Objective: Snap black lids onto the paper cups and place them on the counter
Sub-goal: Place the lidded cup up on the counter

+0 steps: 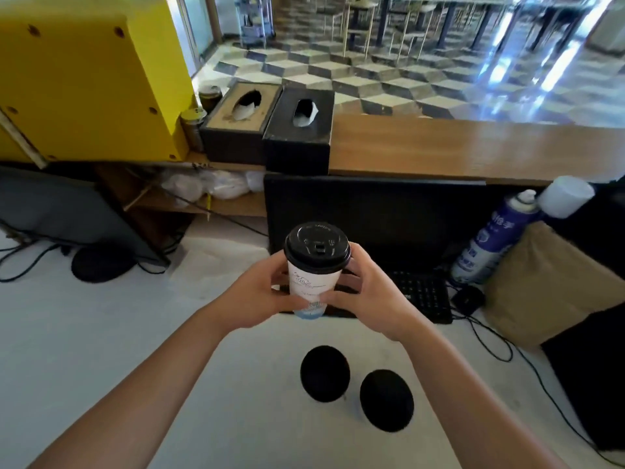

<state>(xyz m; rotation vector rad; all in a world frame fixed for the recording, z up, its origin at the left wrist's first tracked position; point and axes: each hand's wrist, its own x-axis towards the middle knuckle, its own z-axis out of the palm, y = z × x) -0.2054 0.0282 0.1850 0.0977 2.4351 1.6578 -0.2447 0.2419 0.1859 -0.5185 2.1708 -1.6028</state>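
Black lid (317, 245) caps the upright paper cup (313, 280) at frame centre, left hand (257, 296) and right hand (368, 296) both curled round it; wooden counter (473, 147) lies beyond, toward upper right.

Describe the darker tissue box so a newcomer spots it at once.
Find the long wooden counter across the view. Two tissue boxes sit side by side near its left end. Yours is the right-hand box, all black; the neighbour has a tan top.
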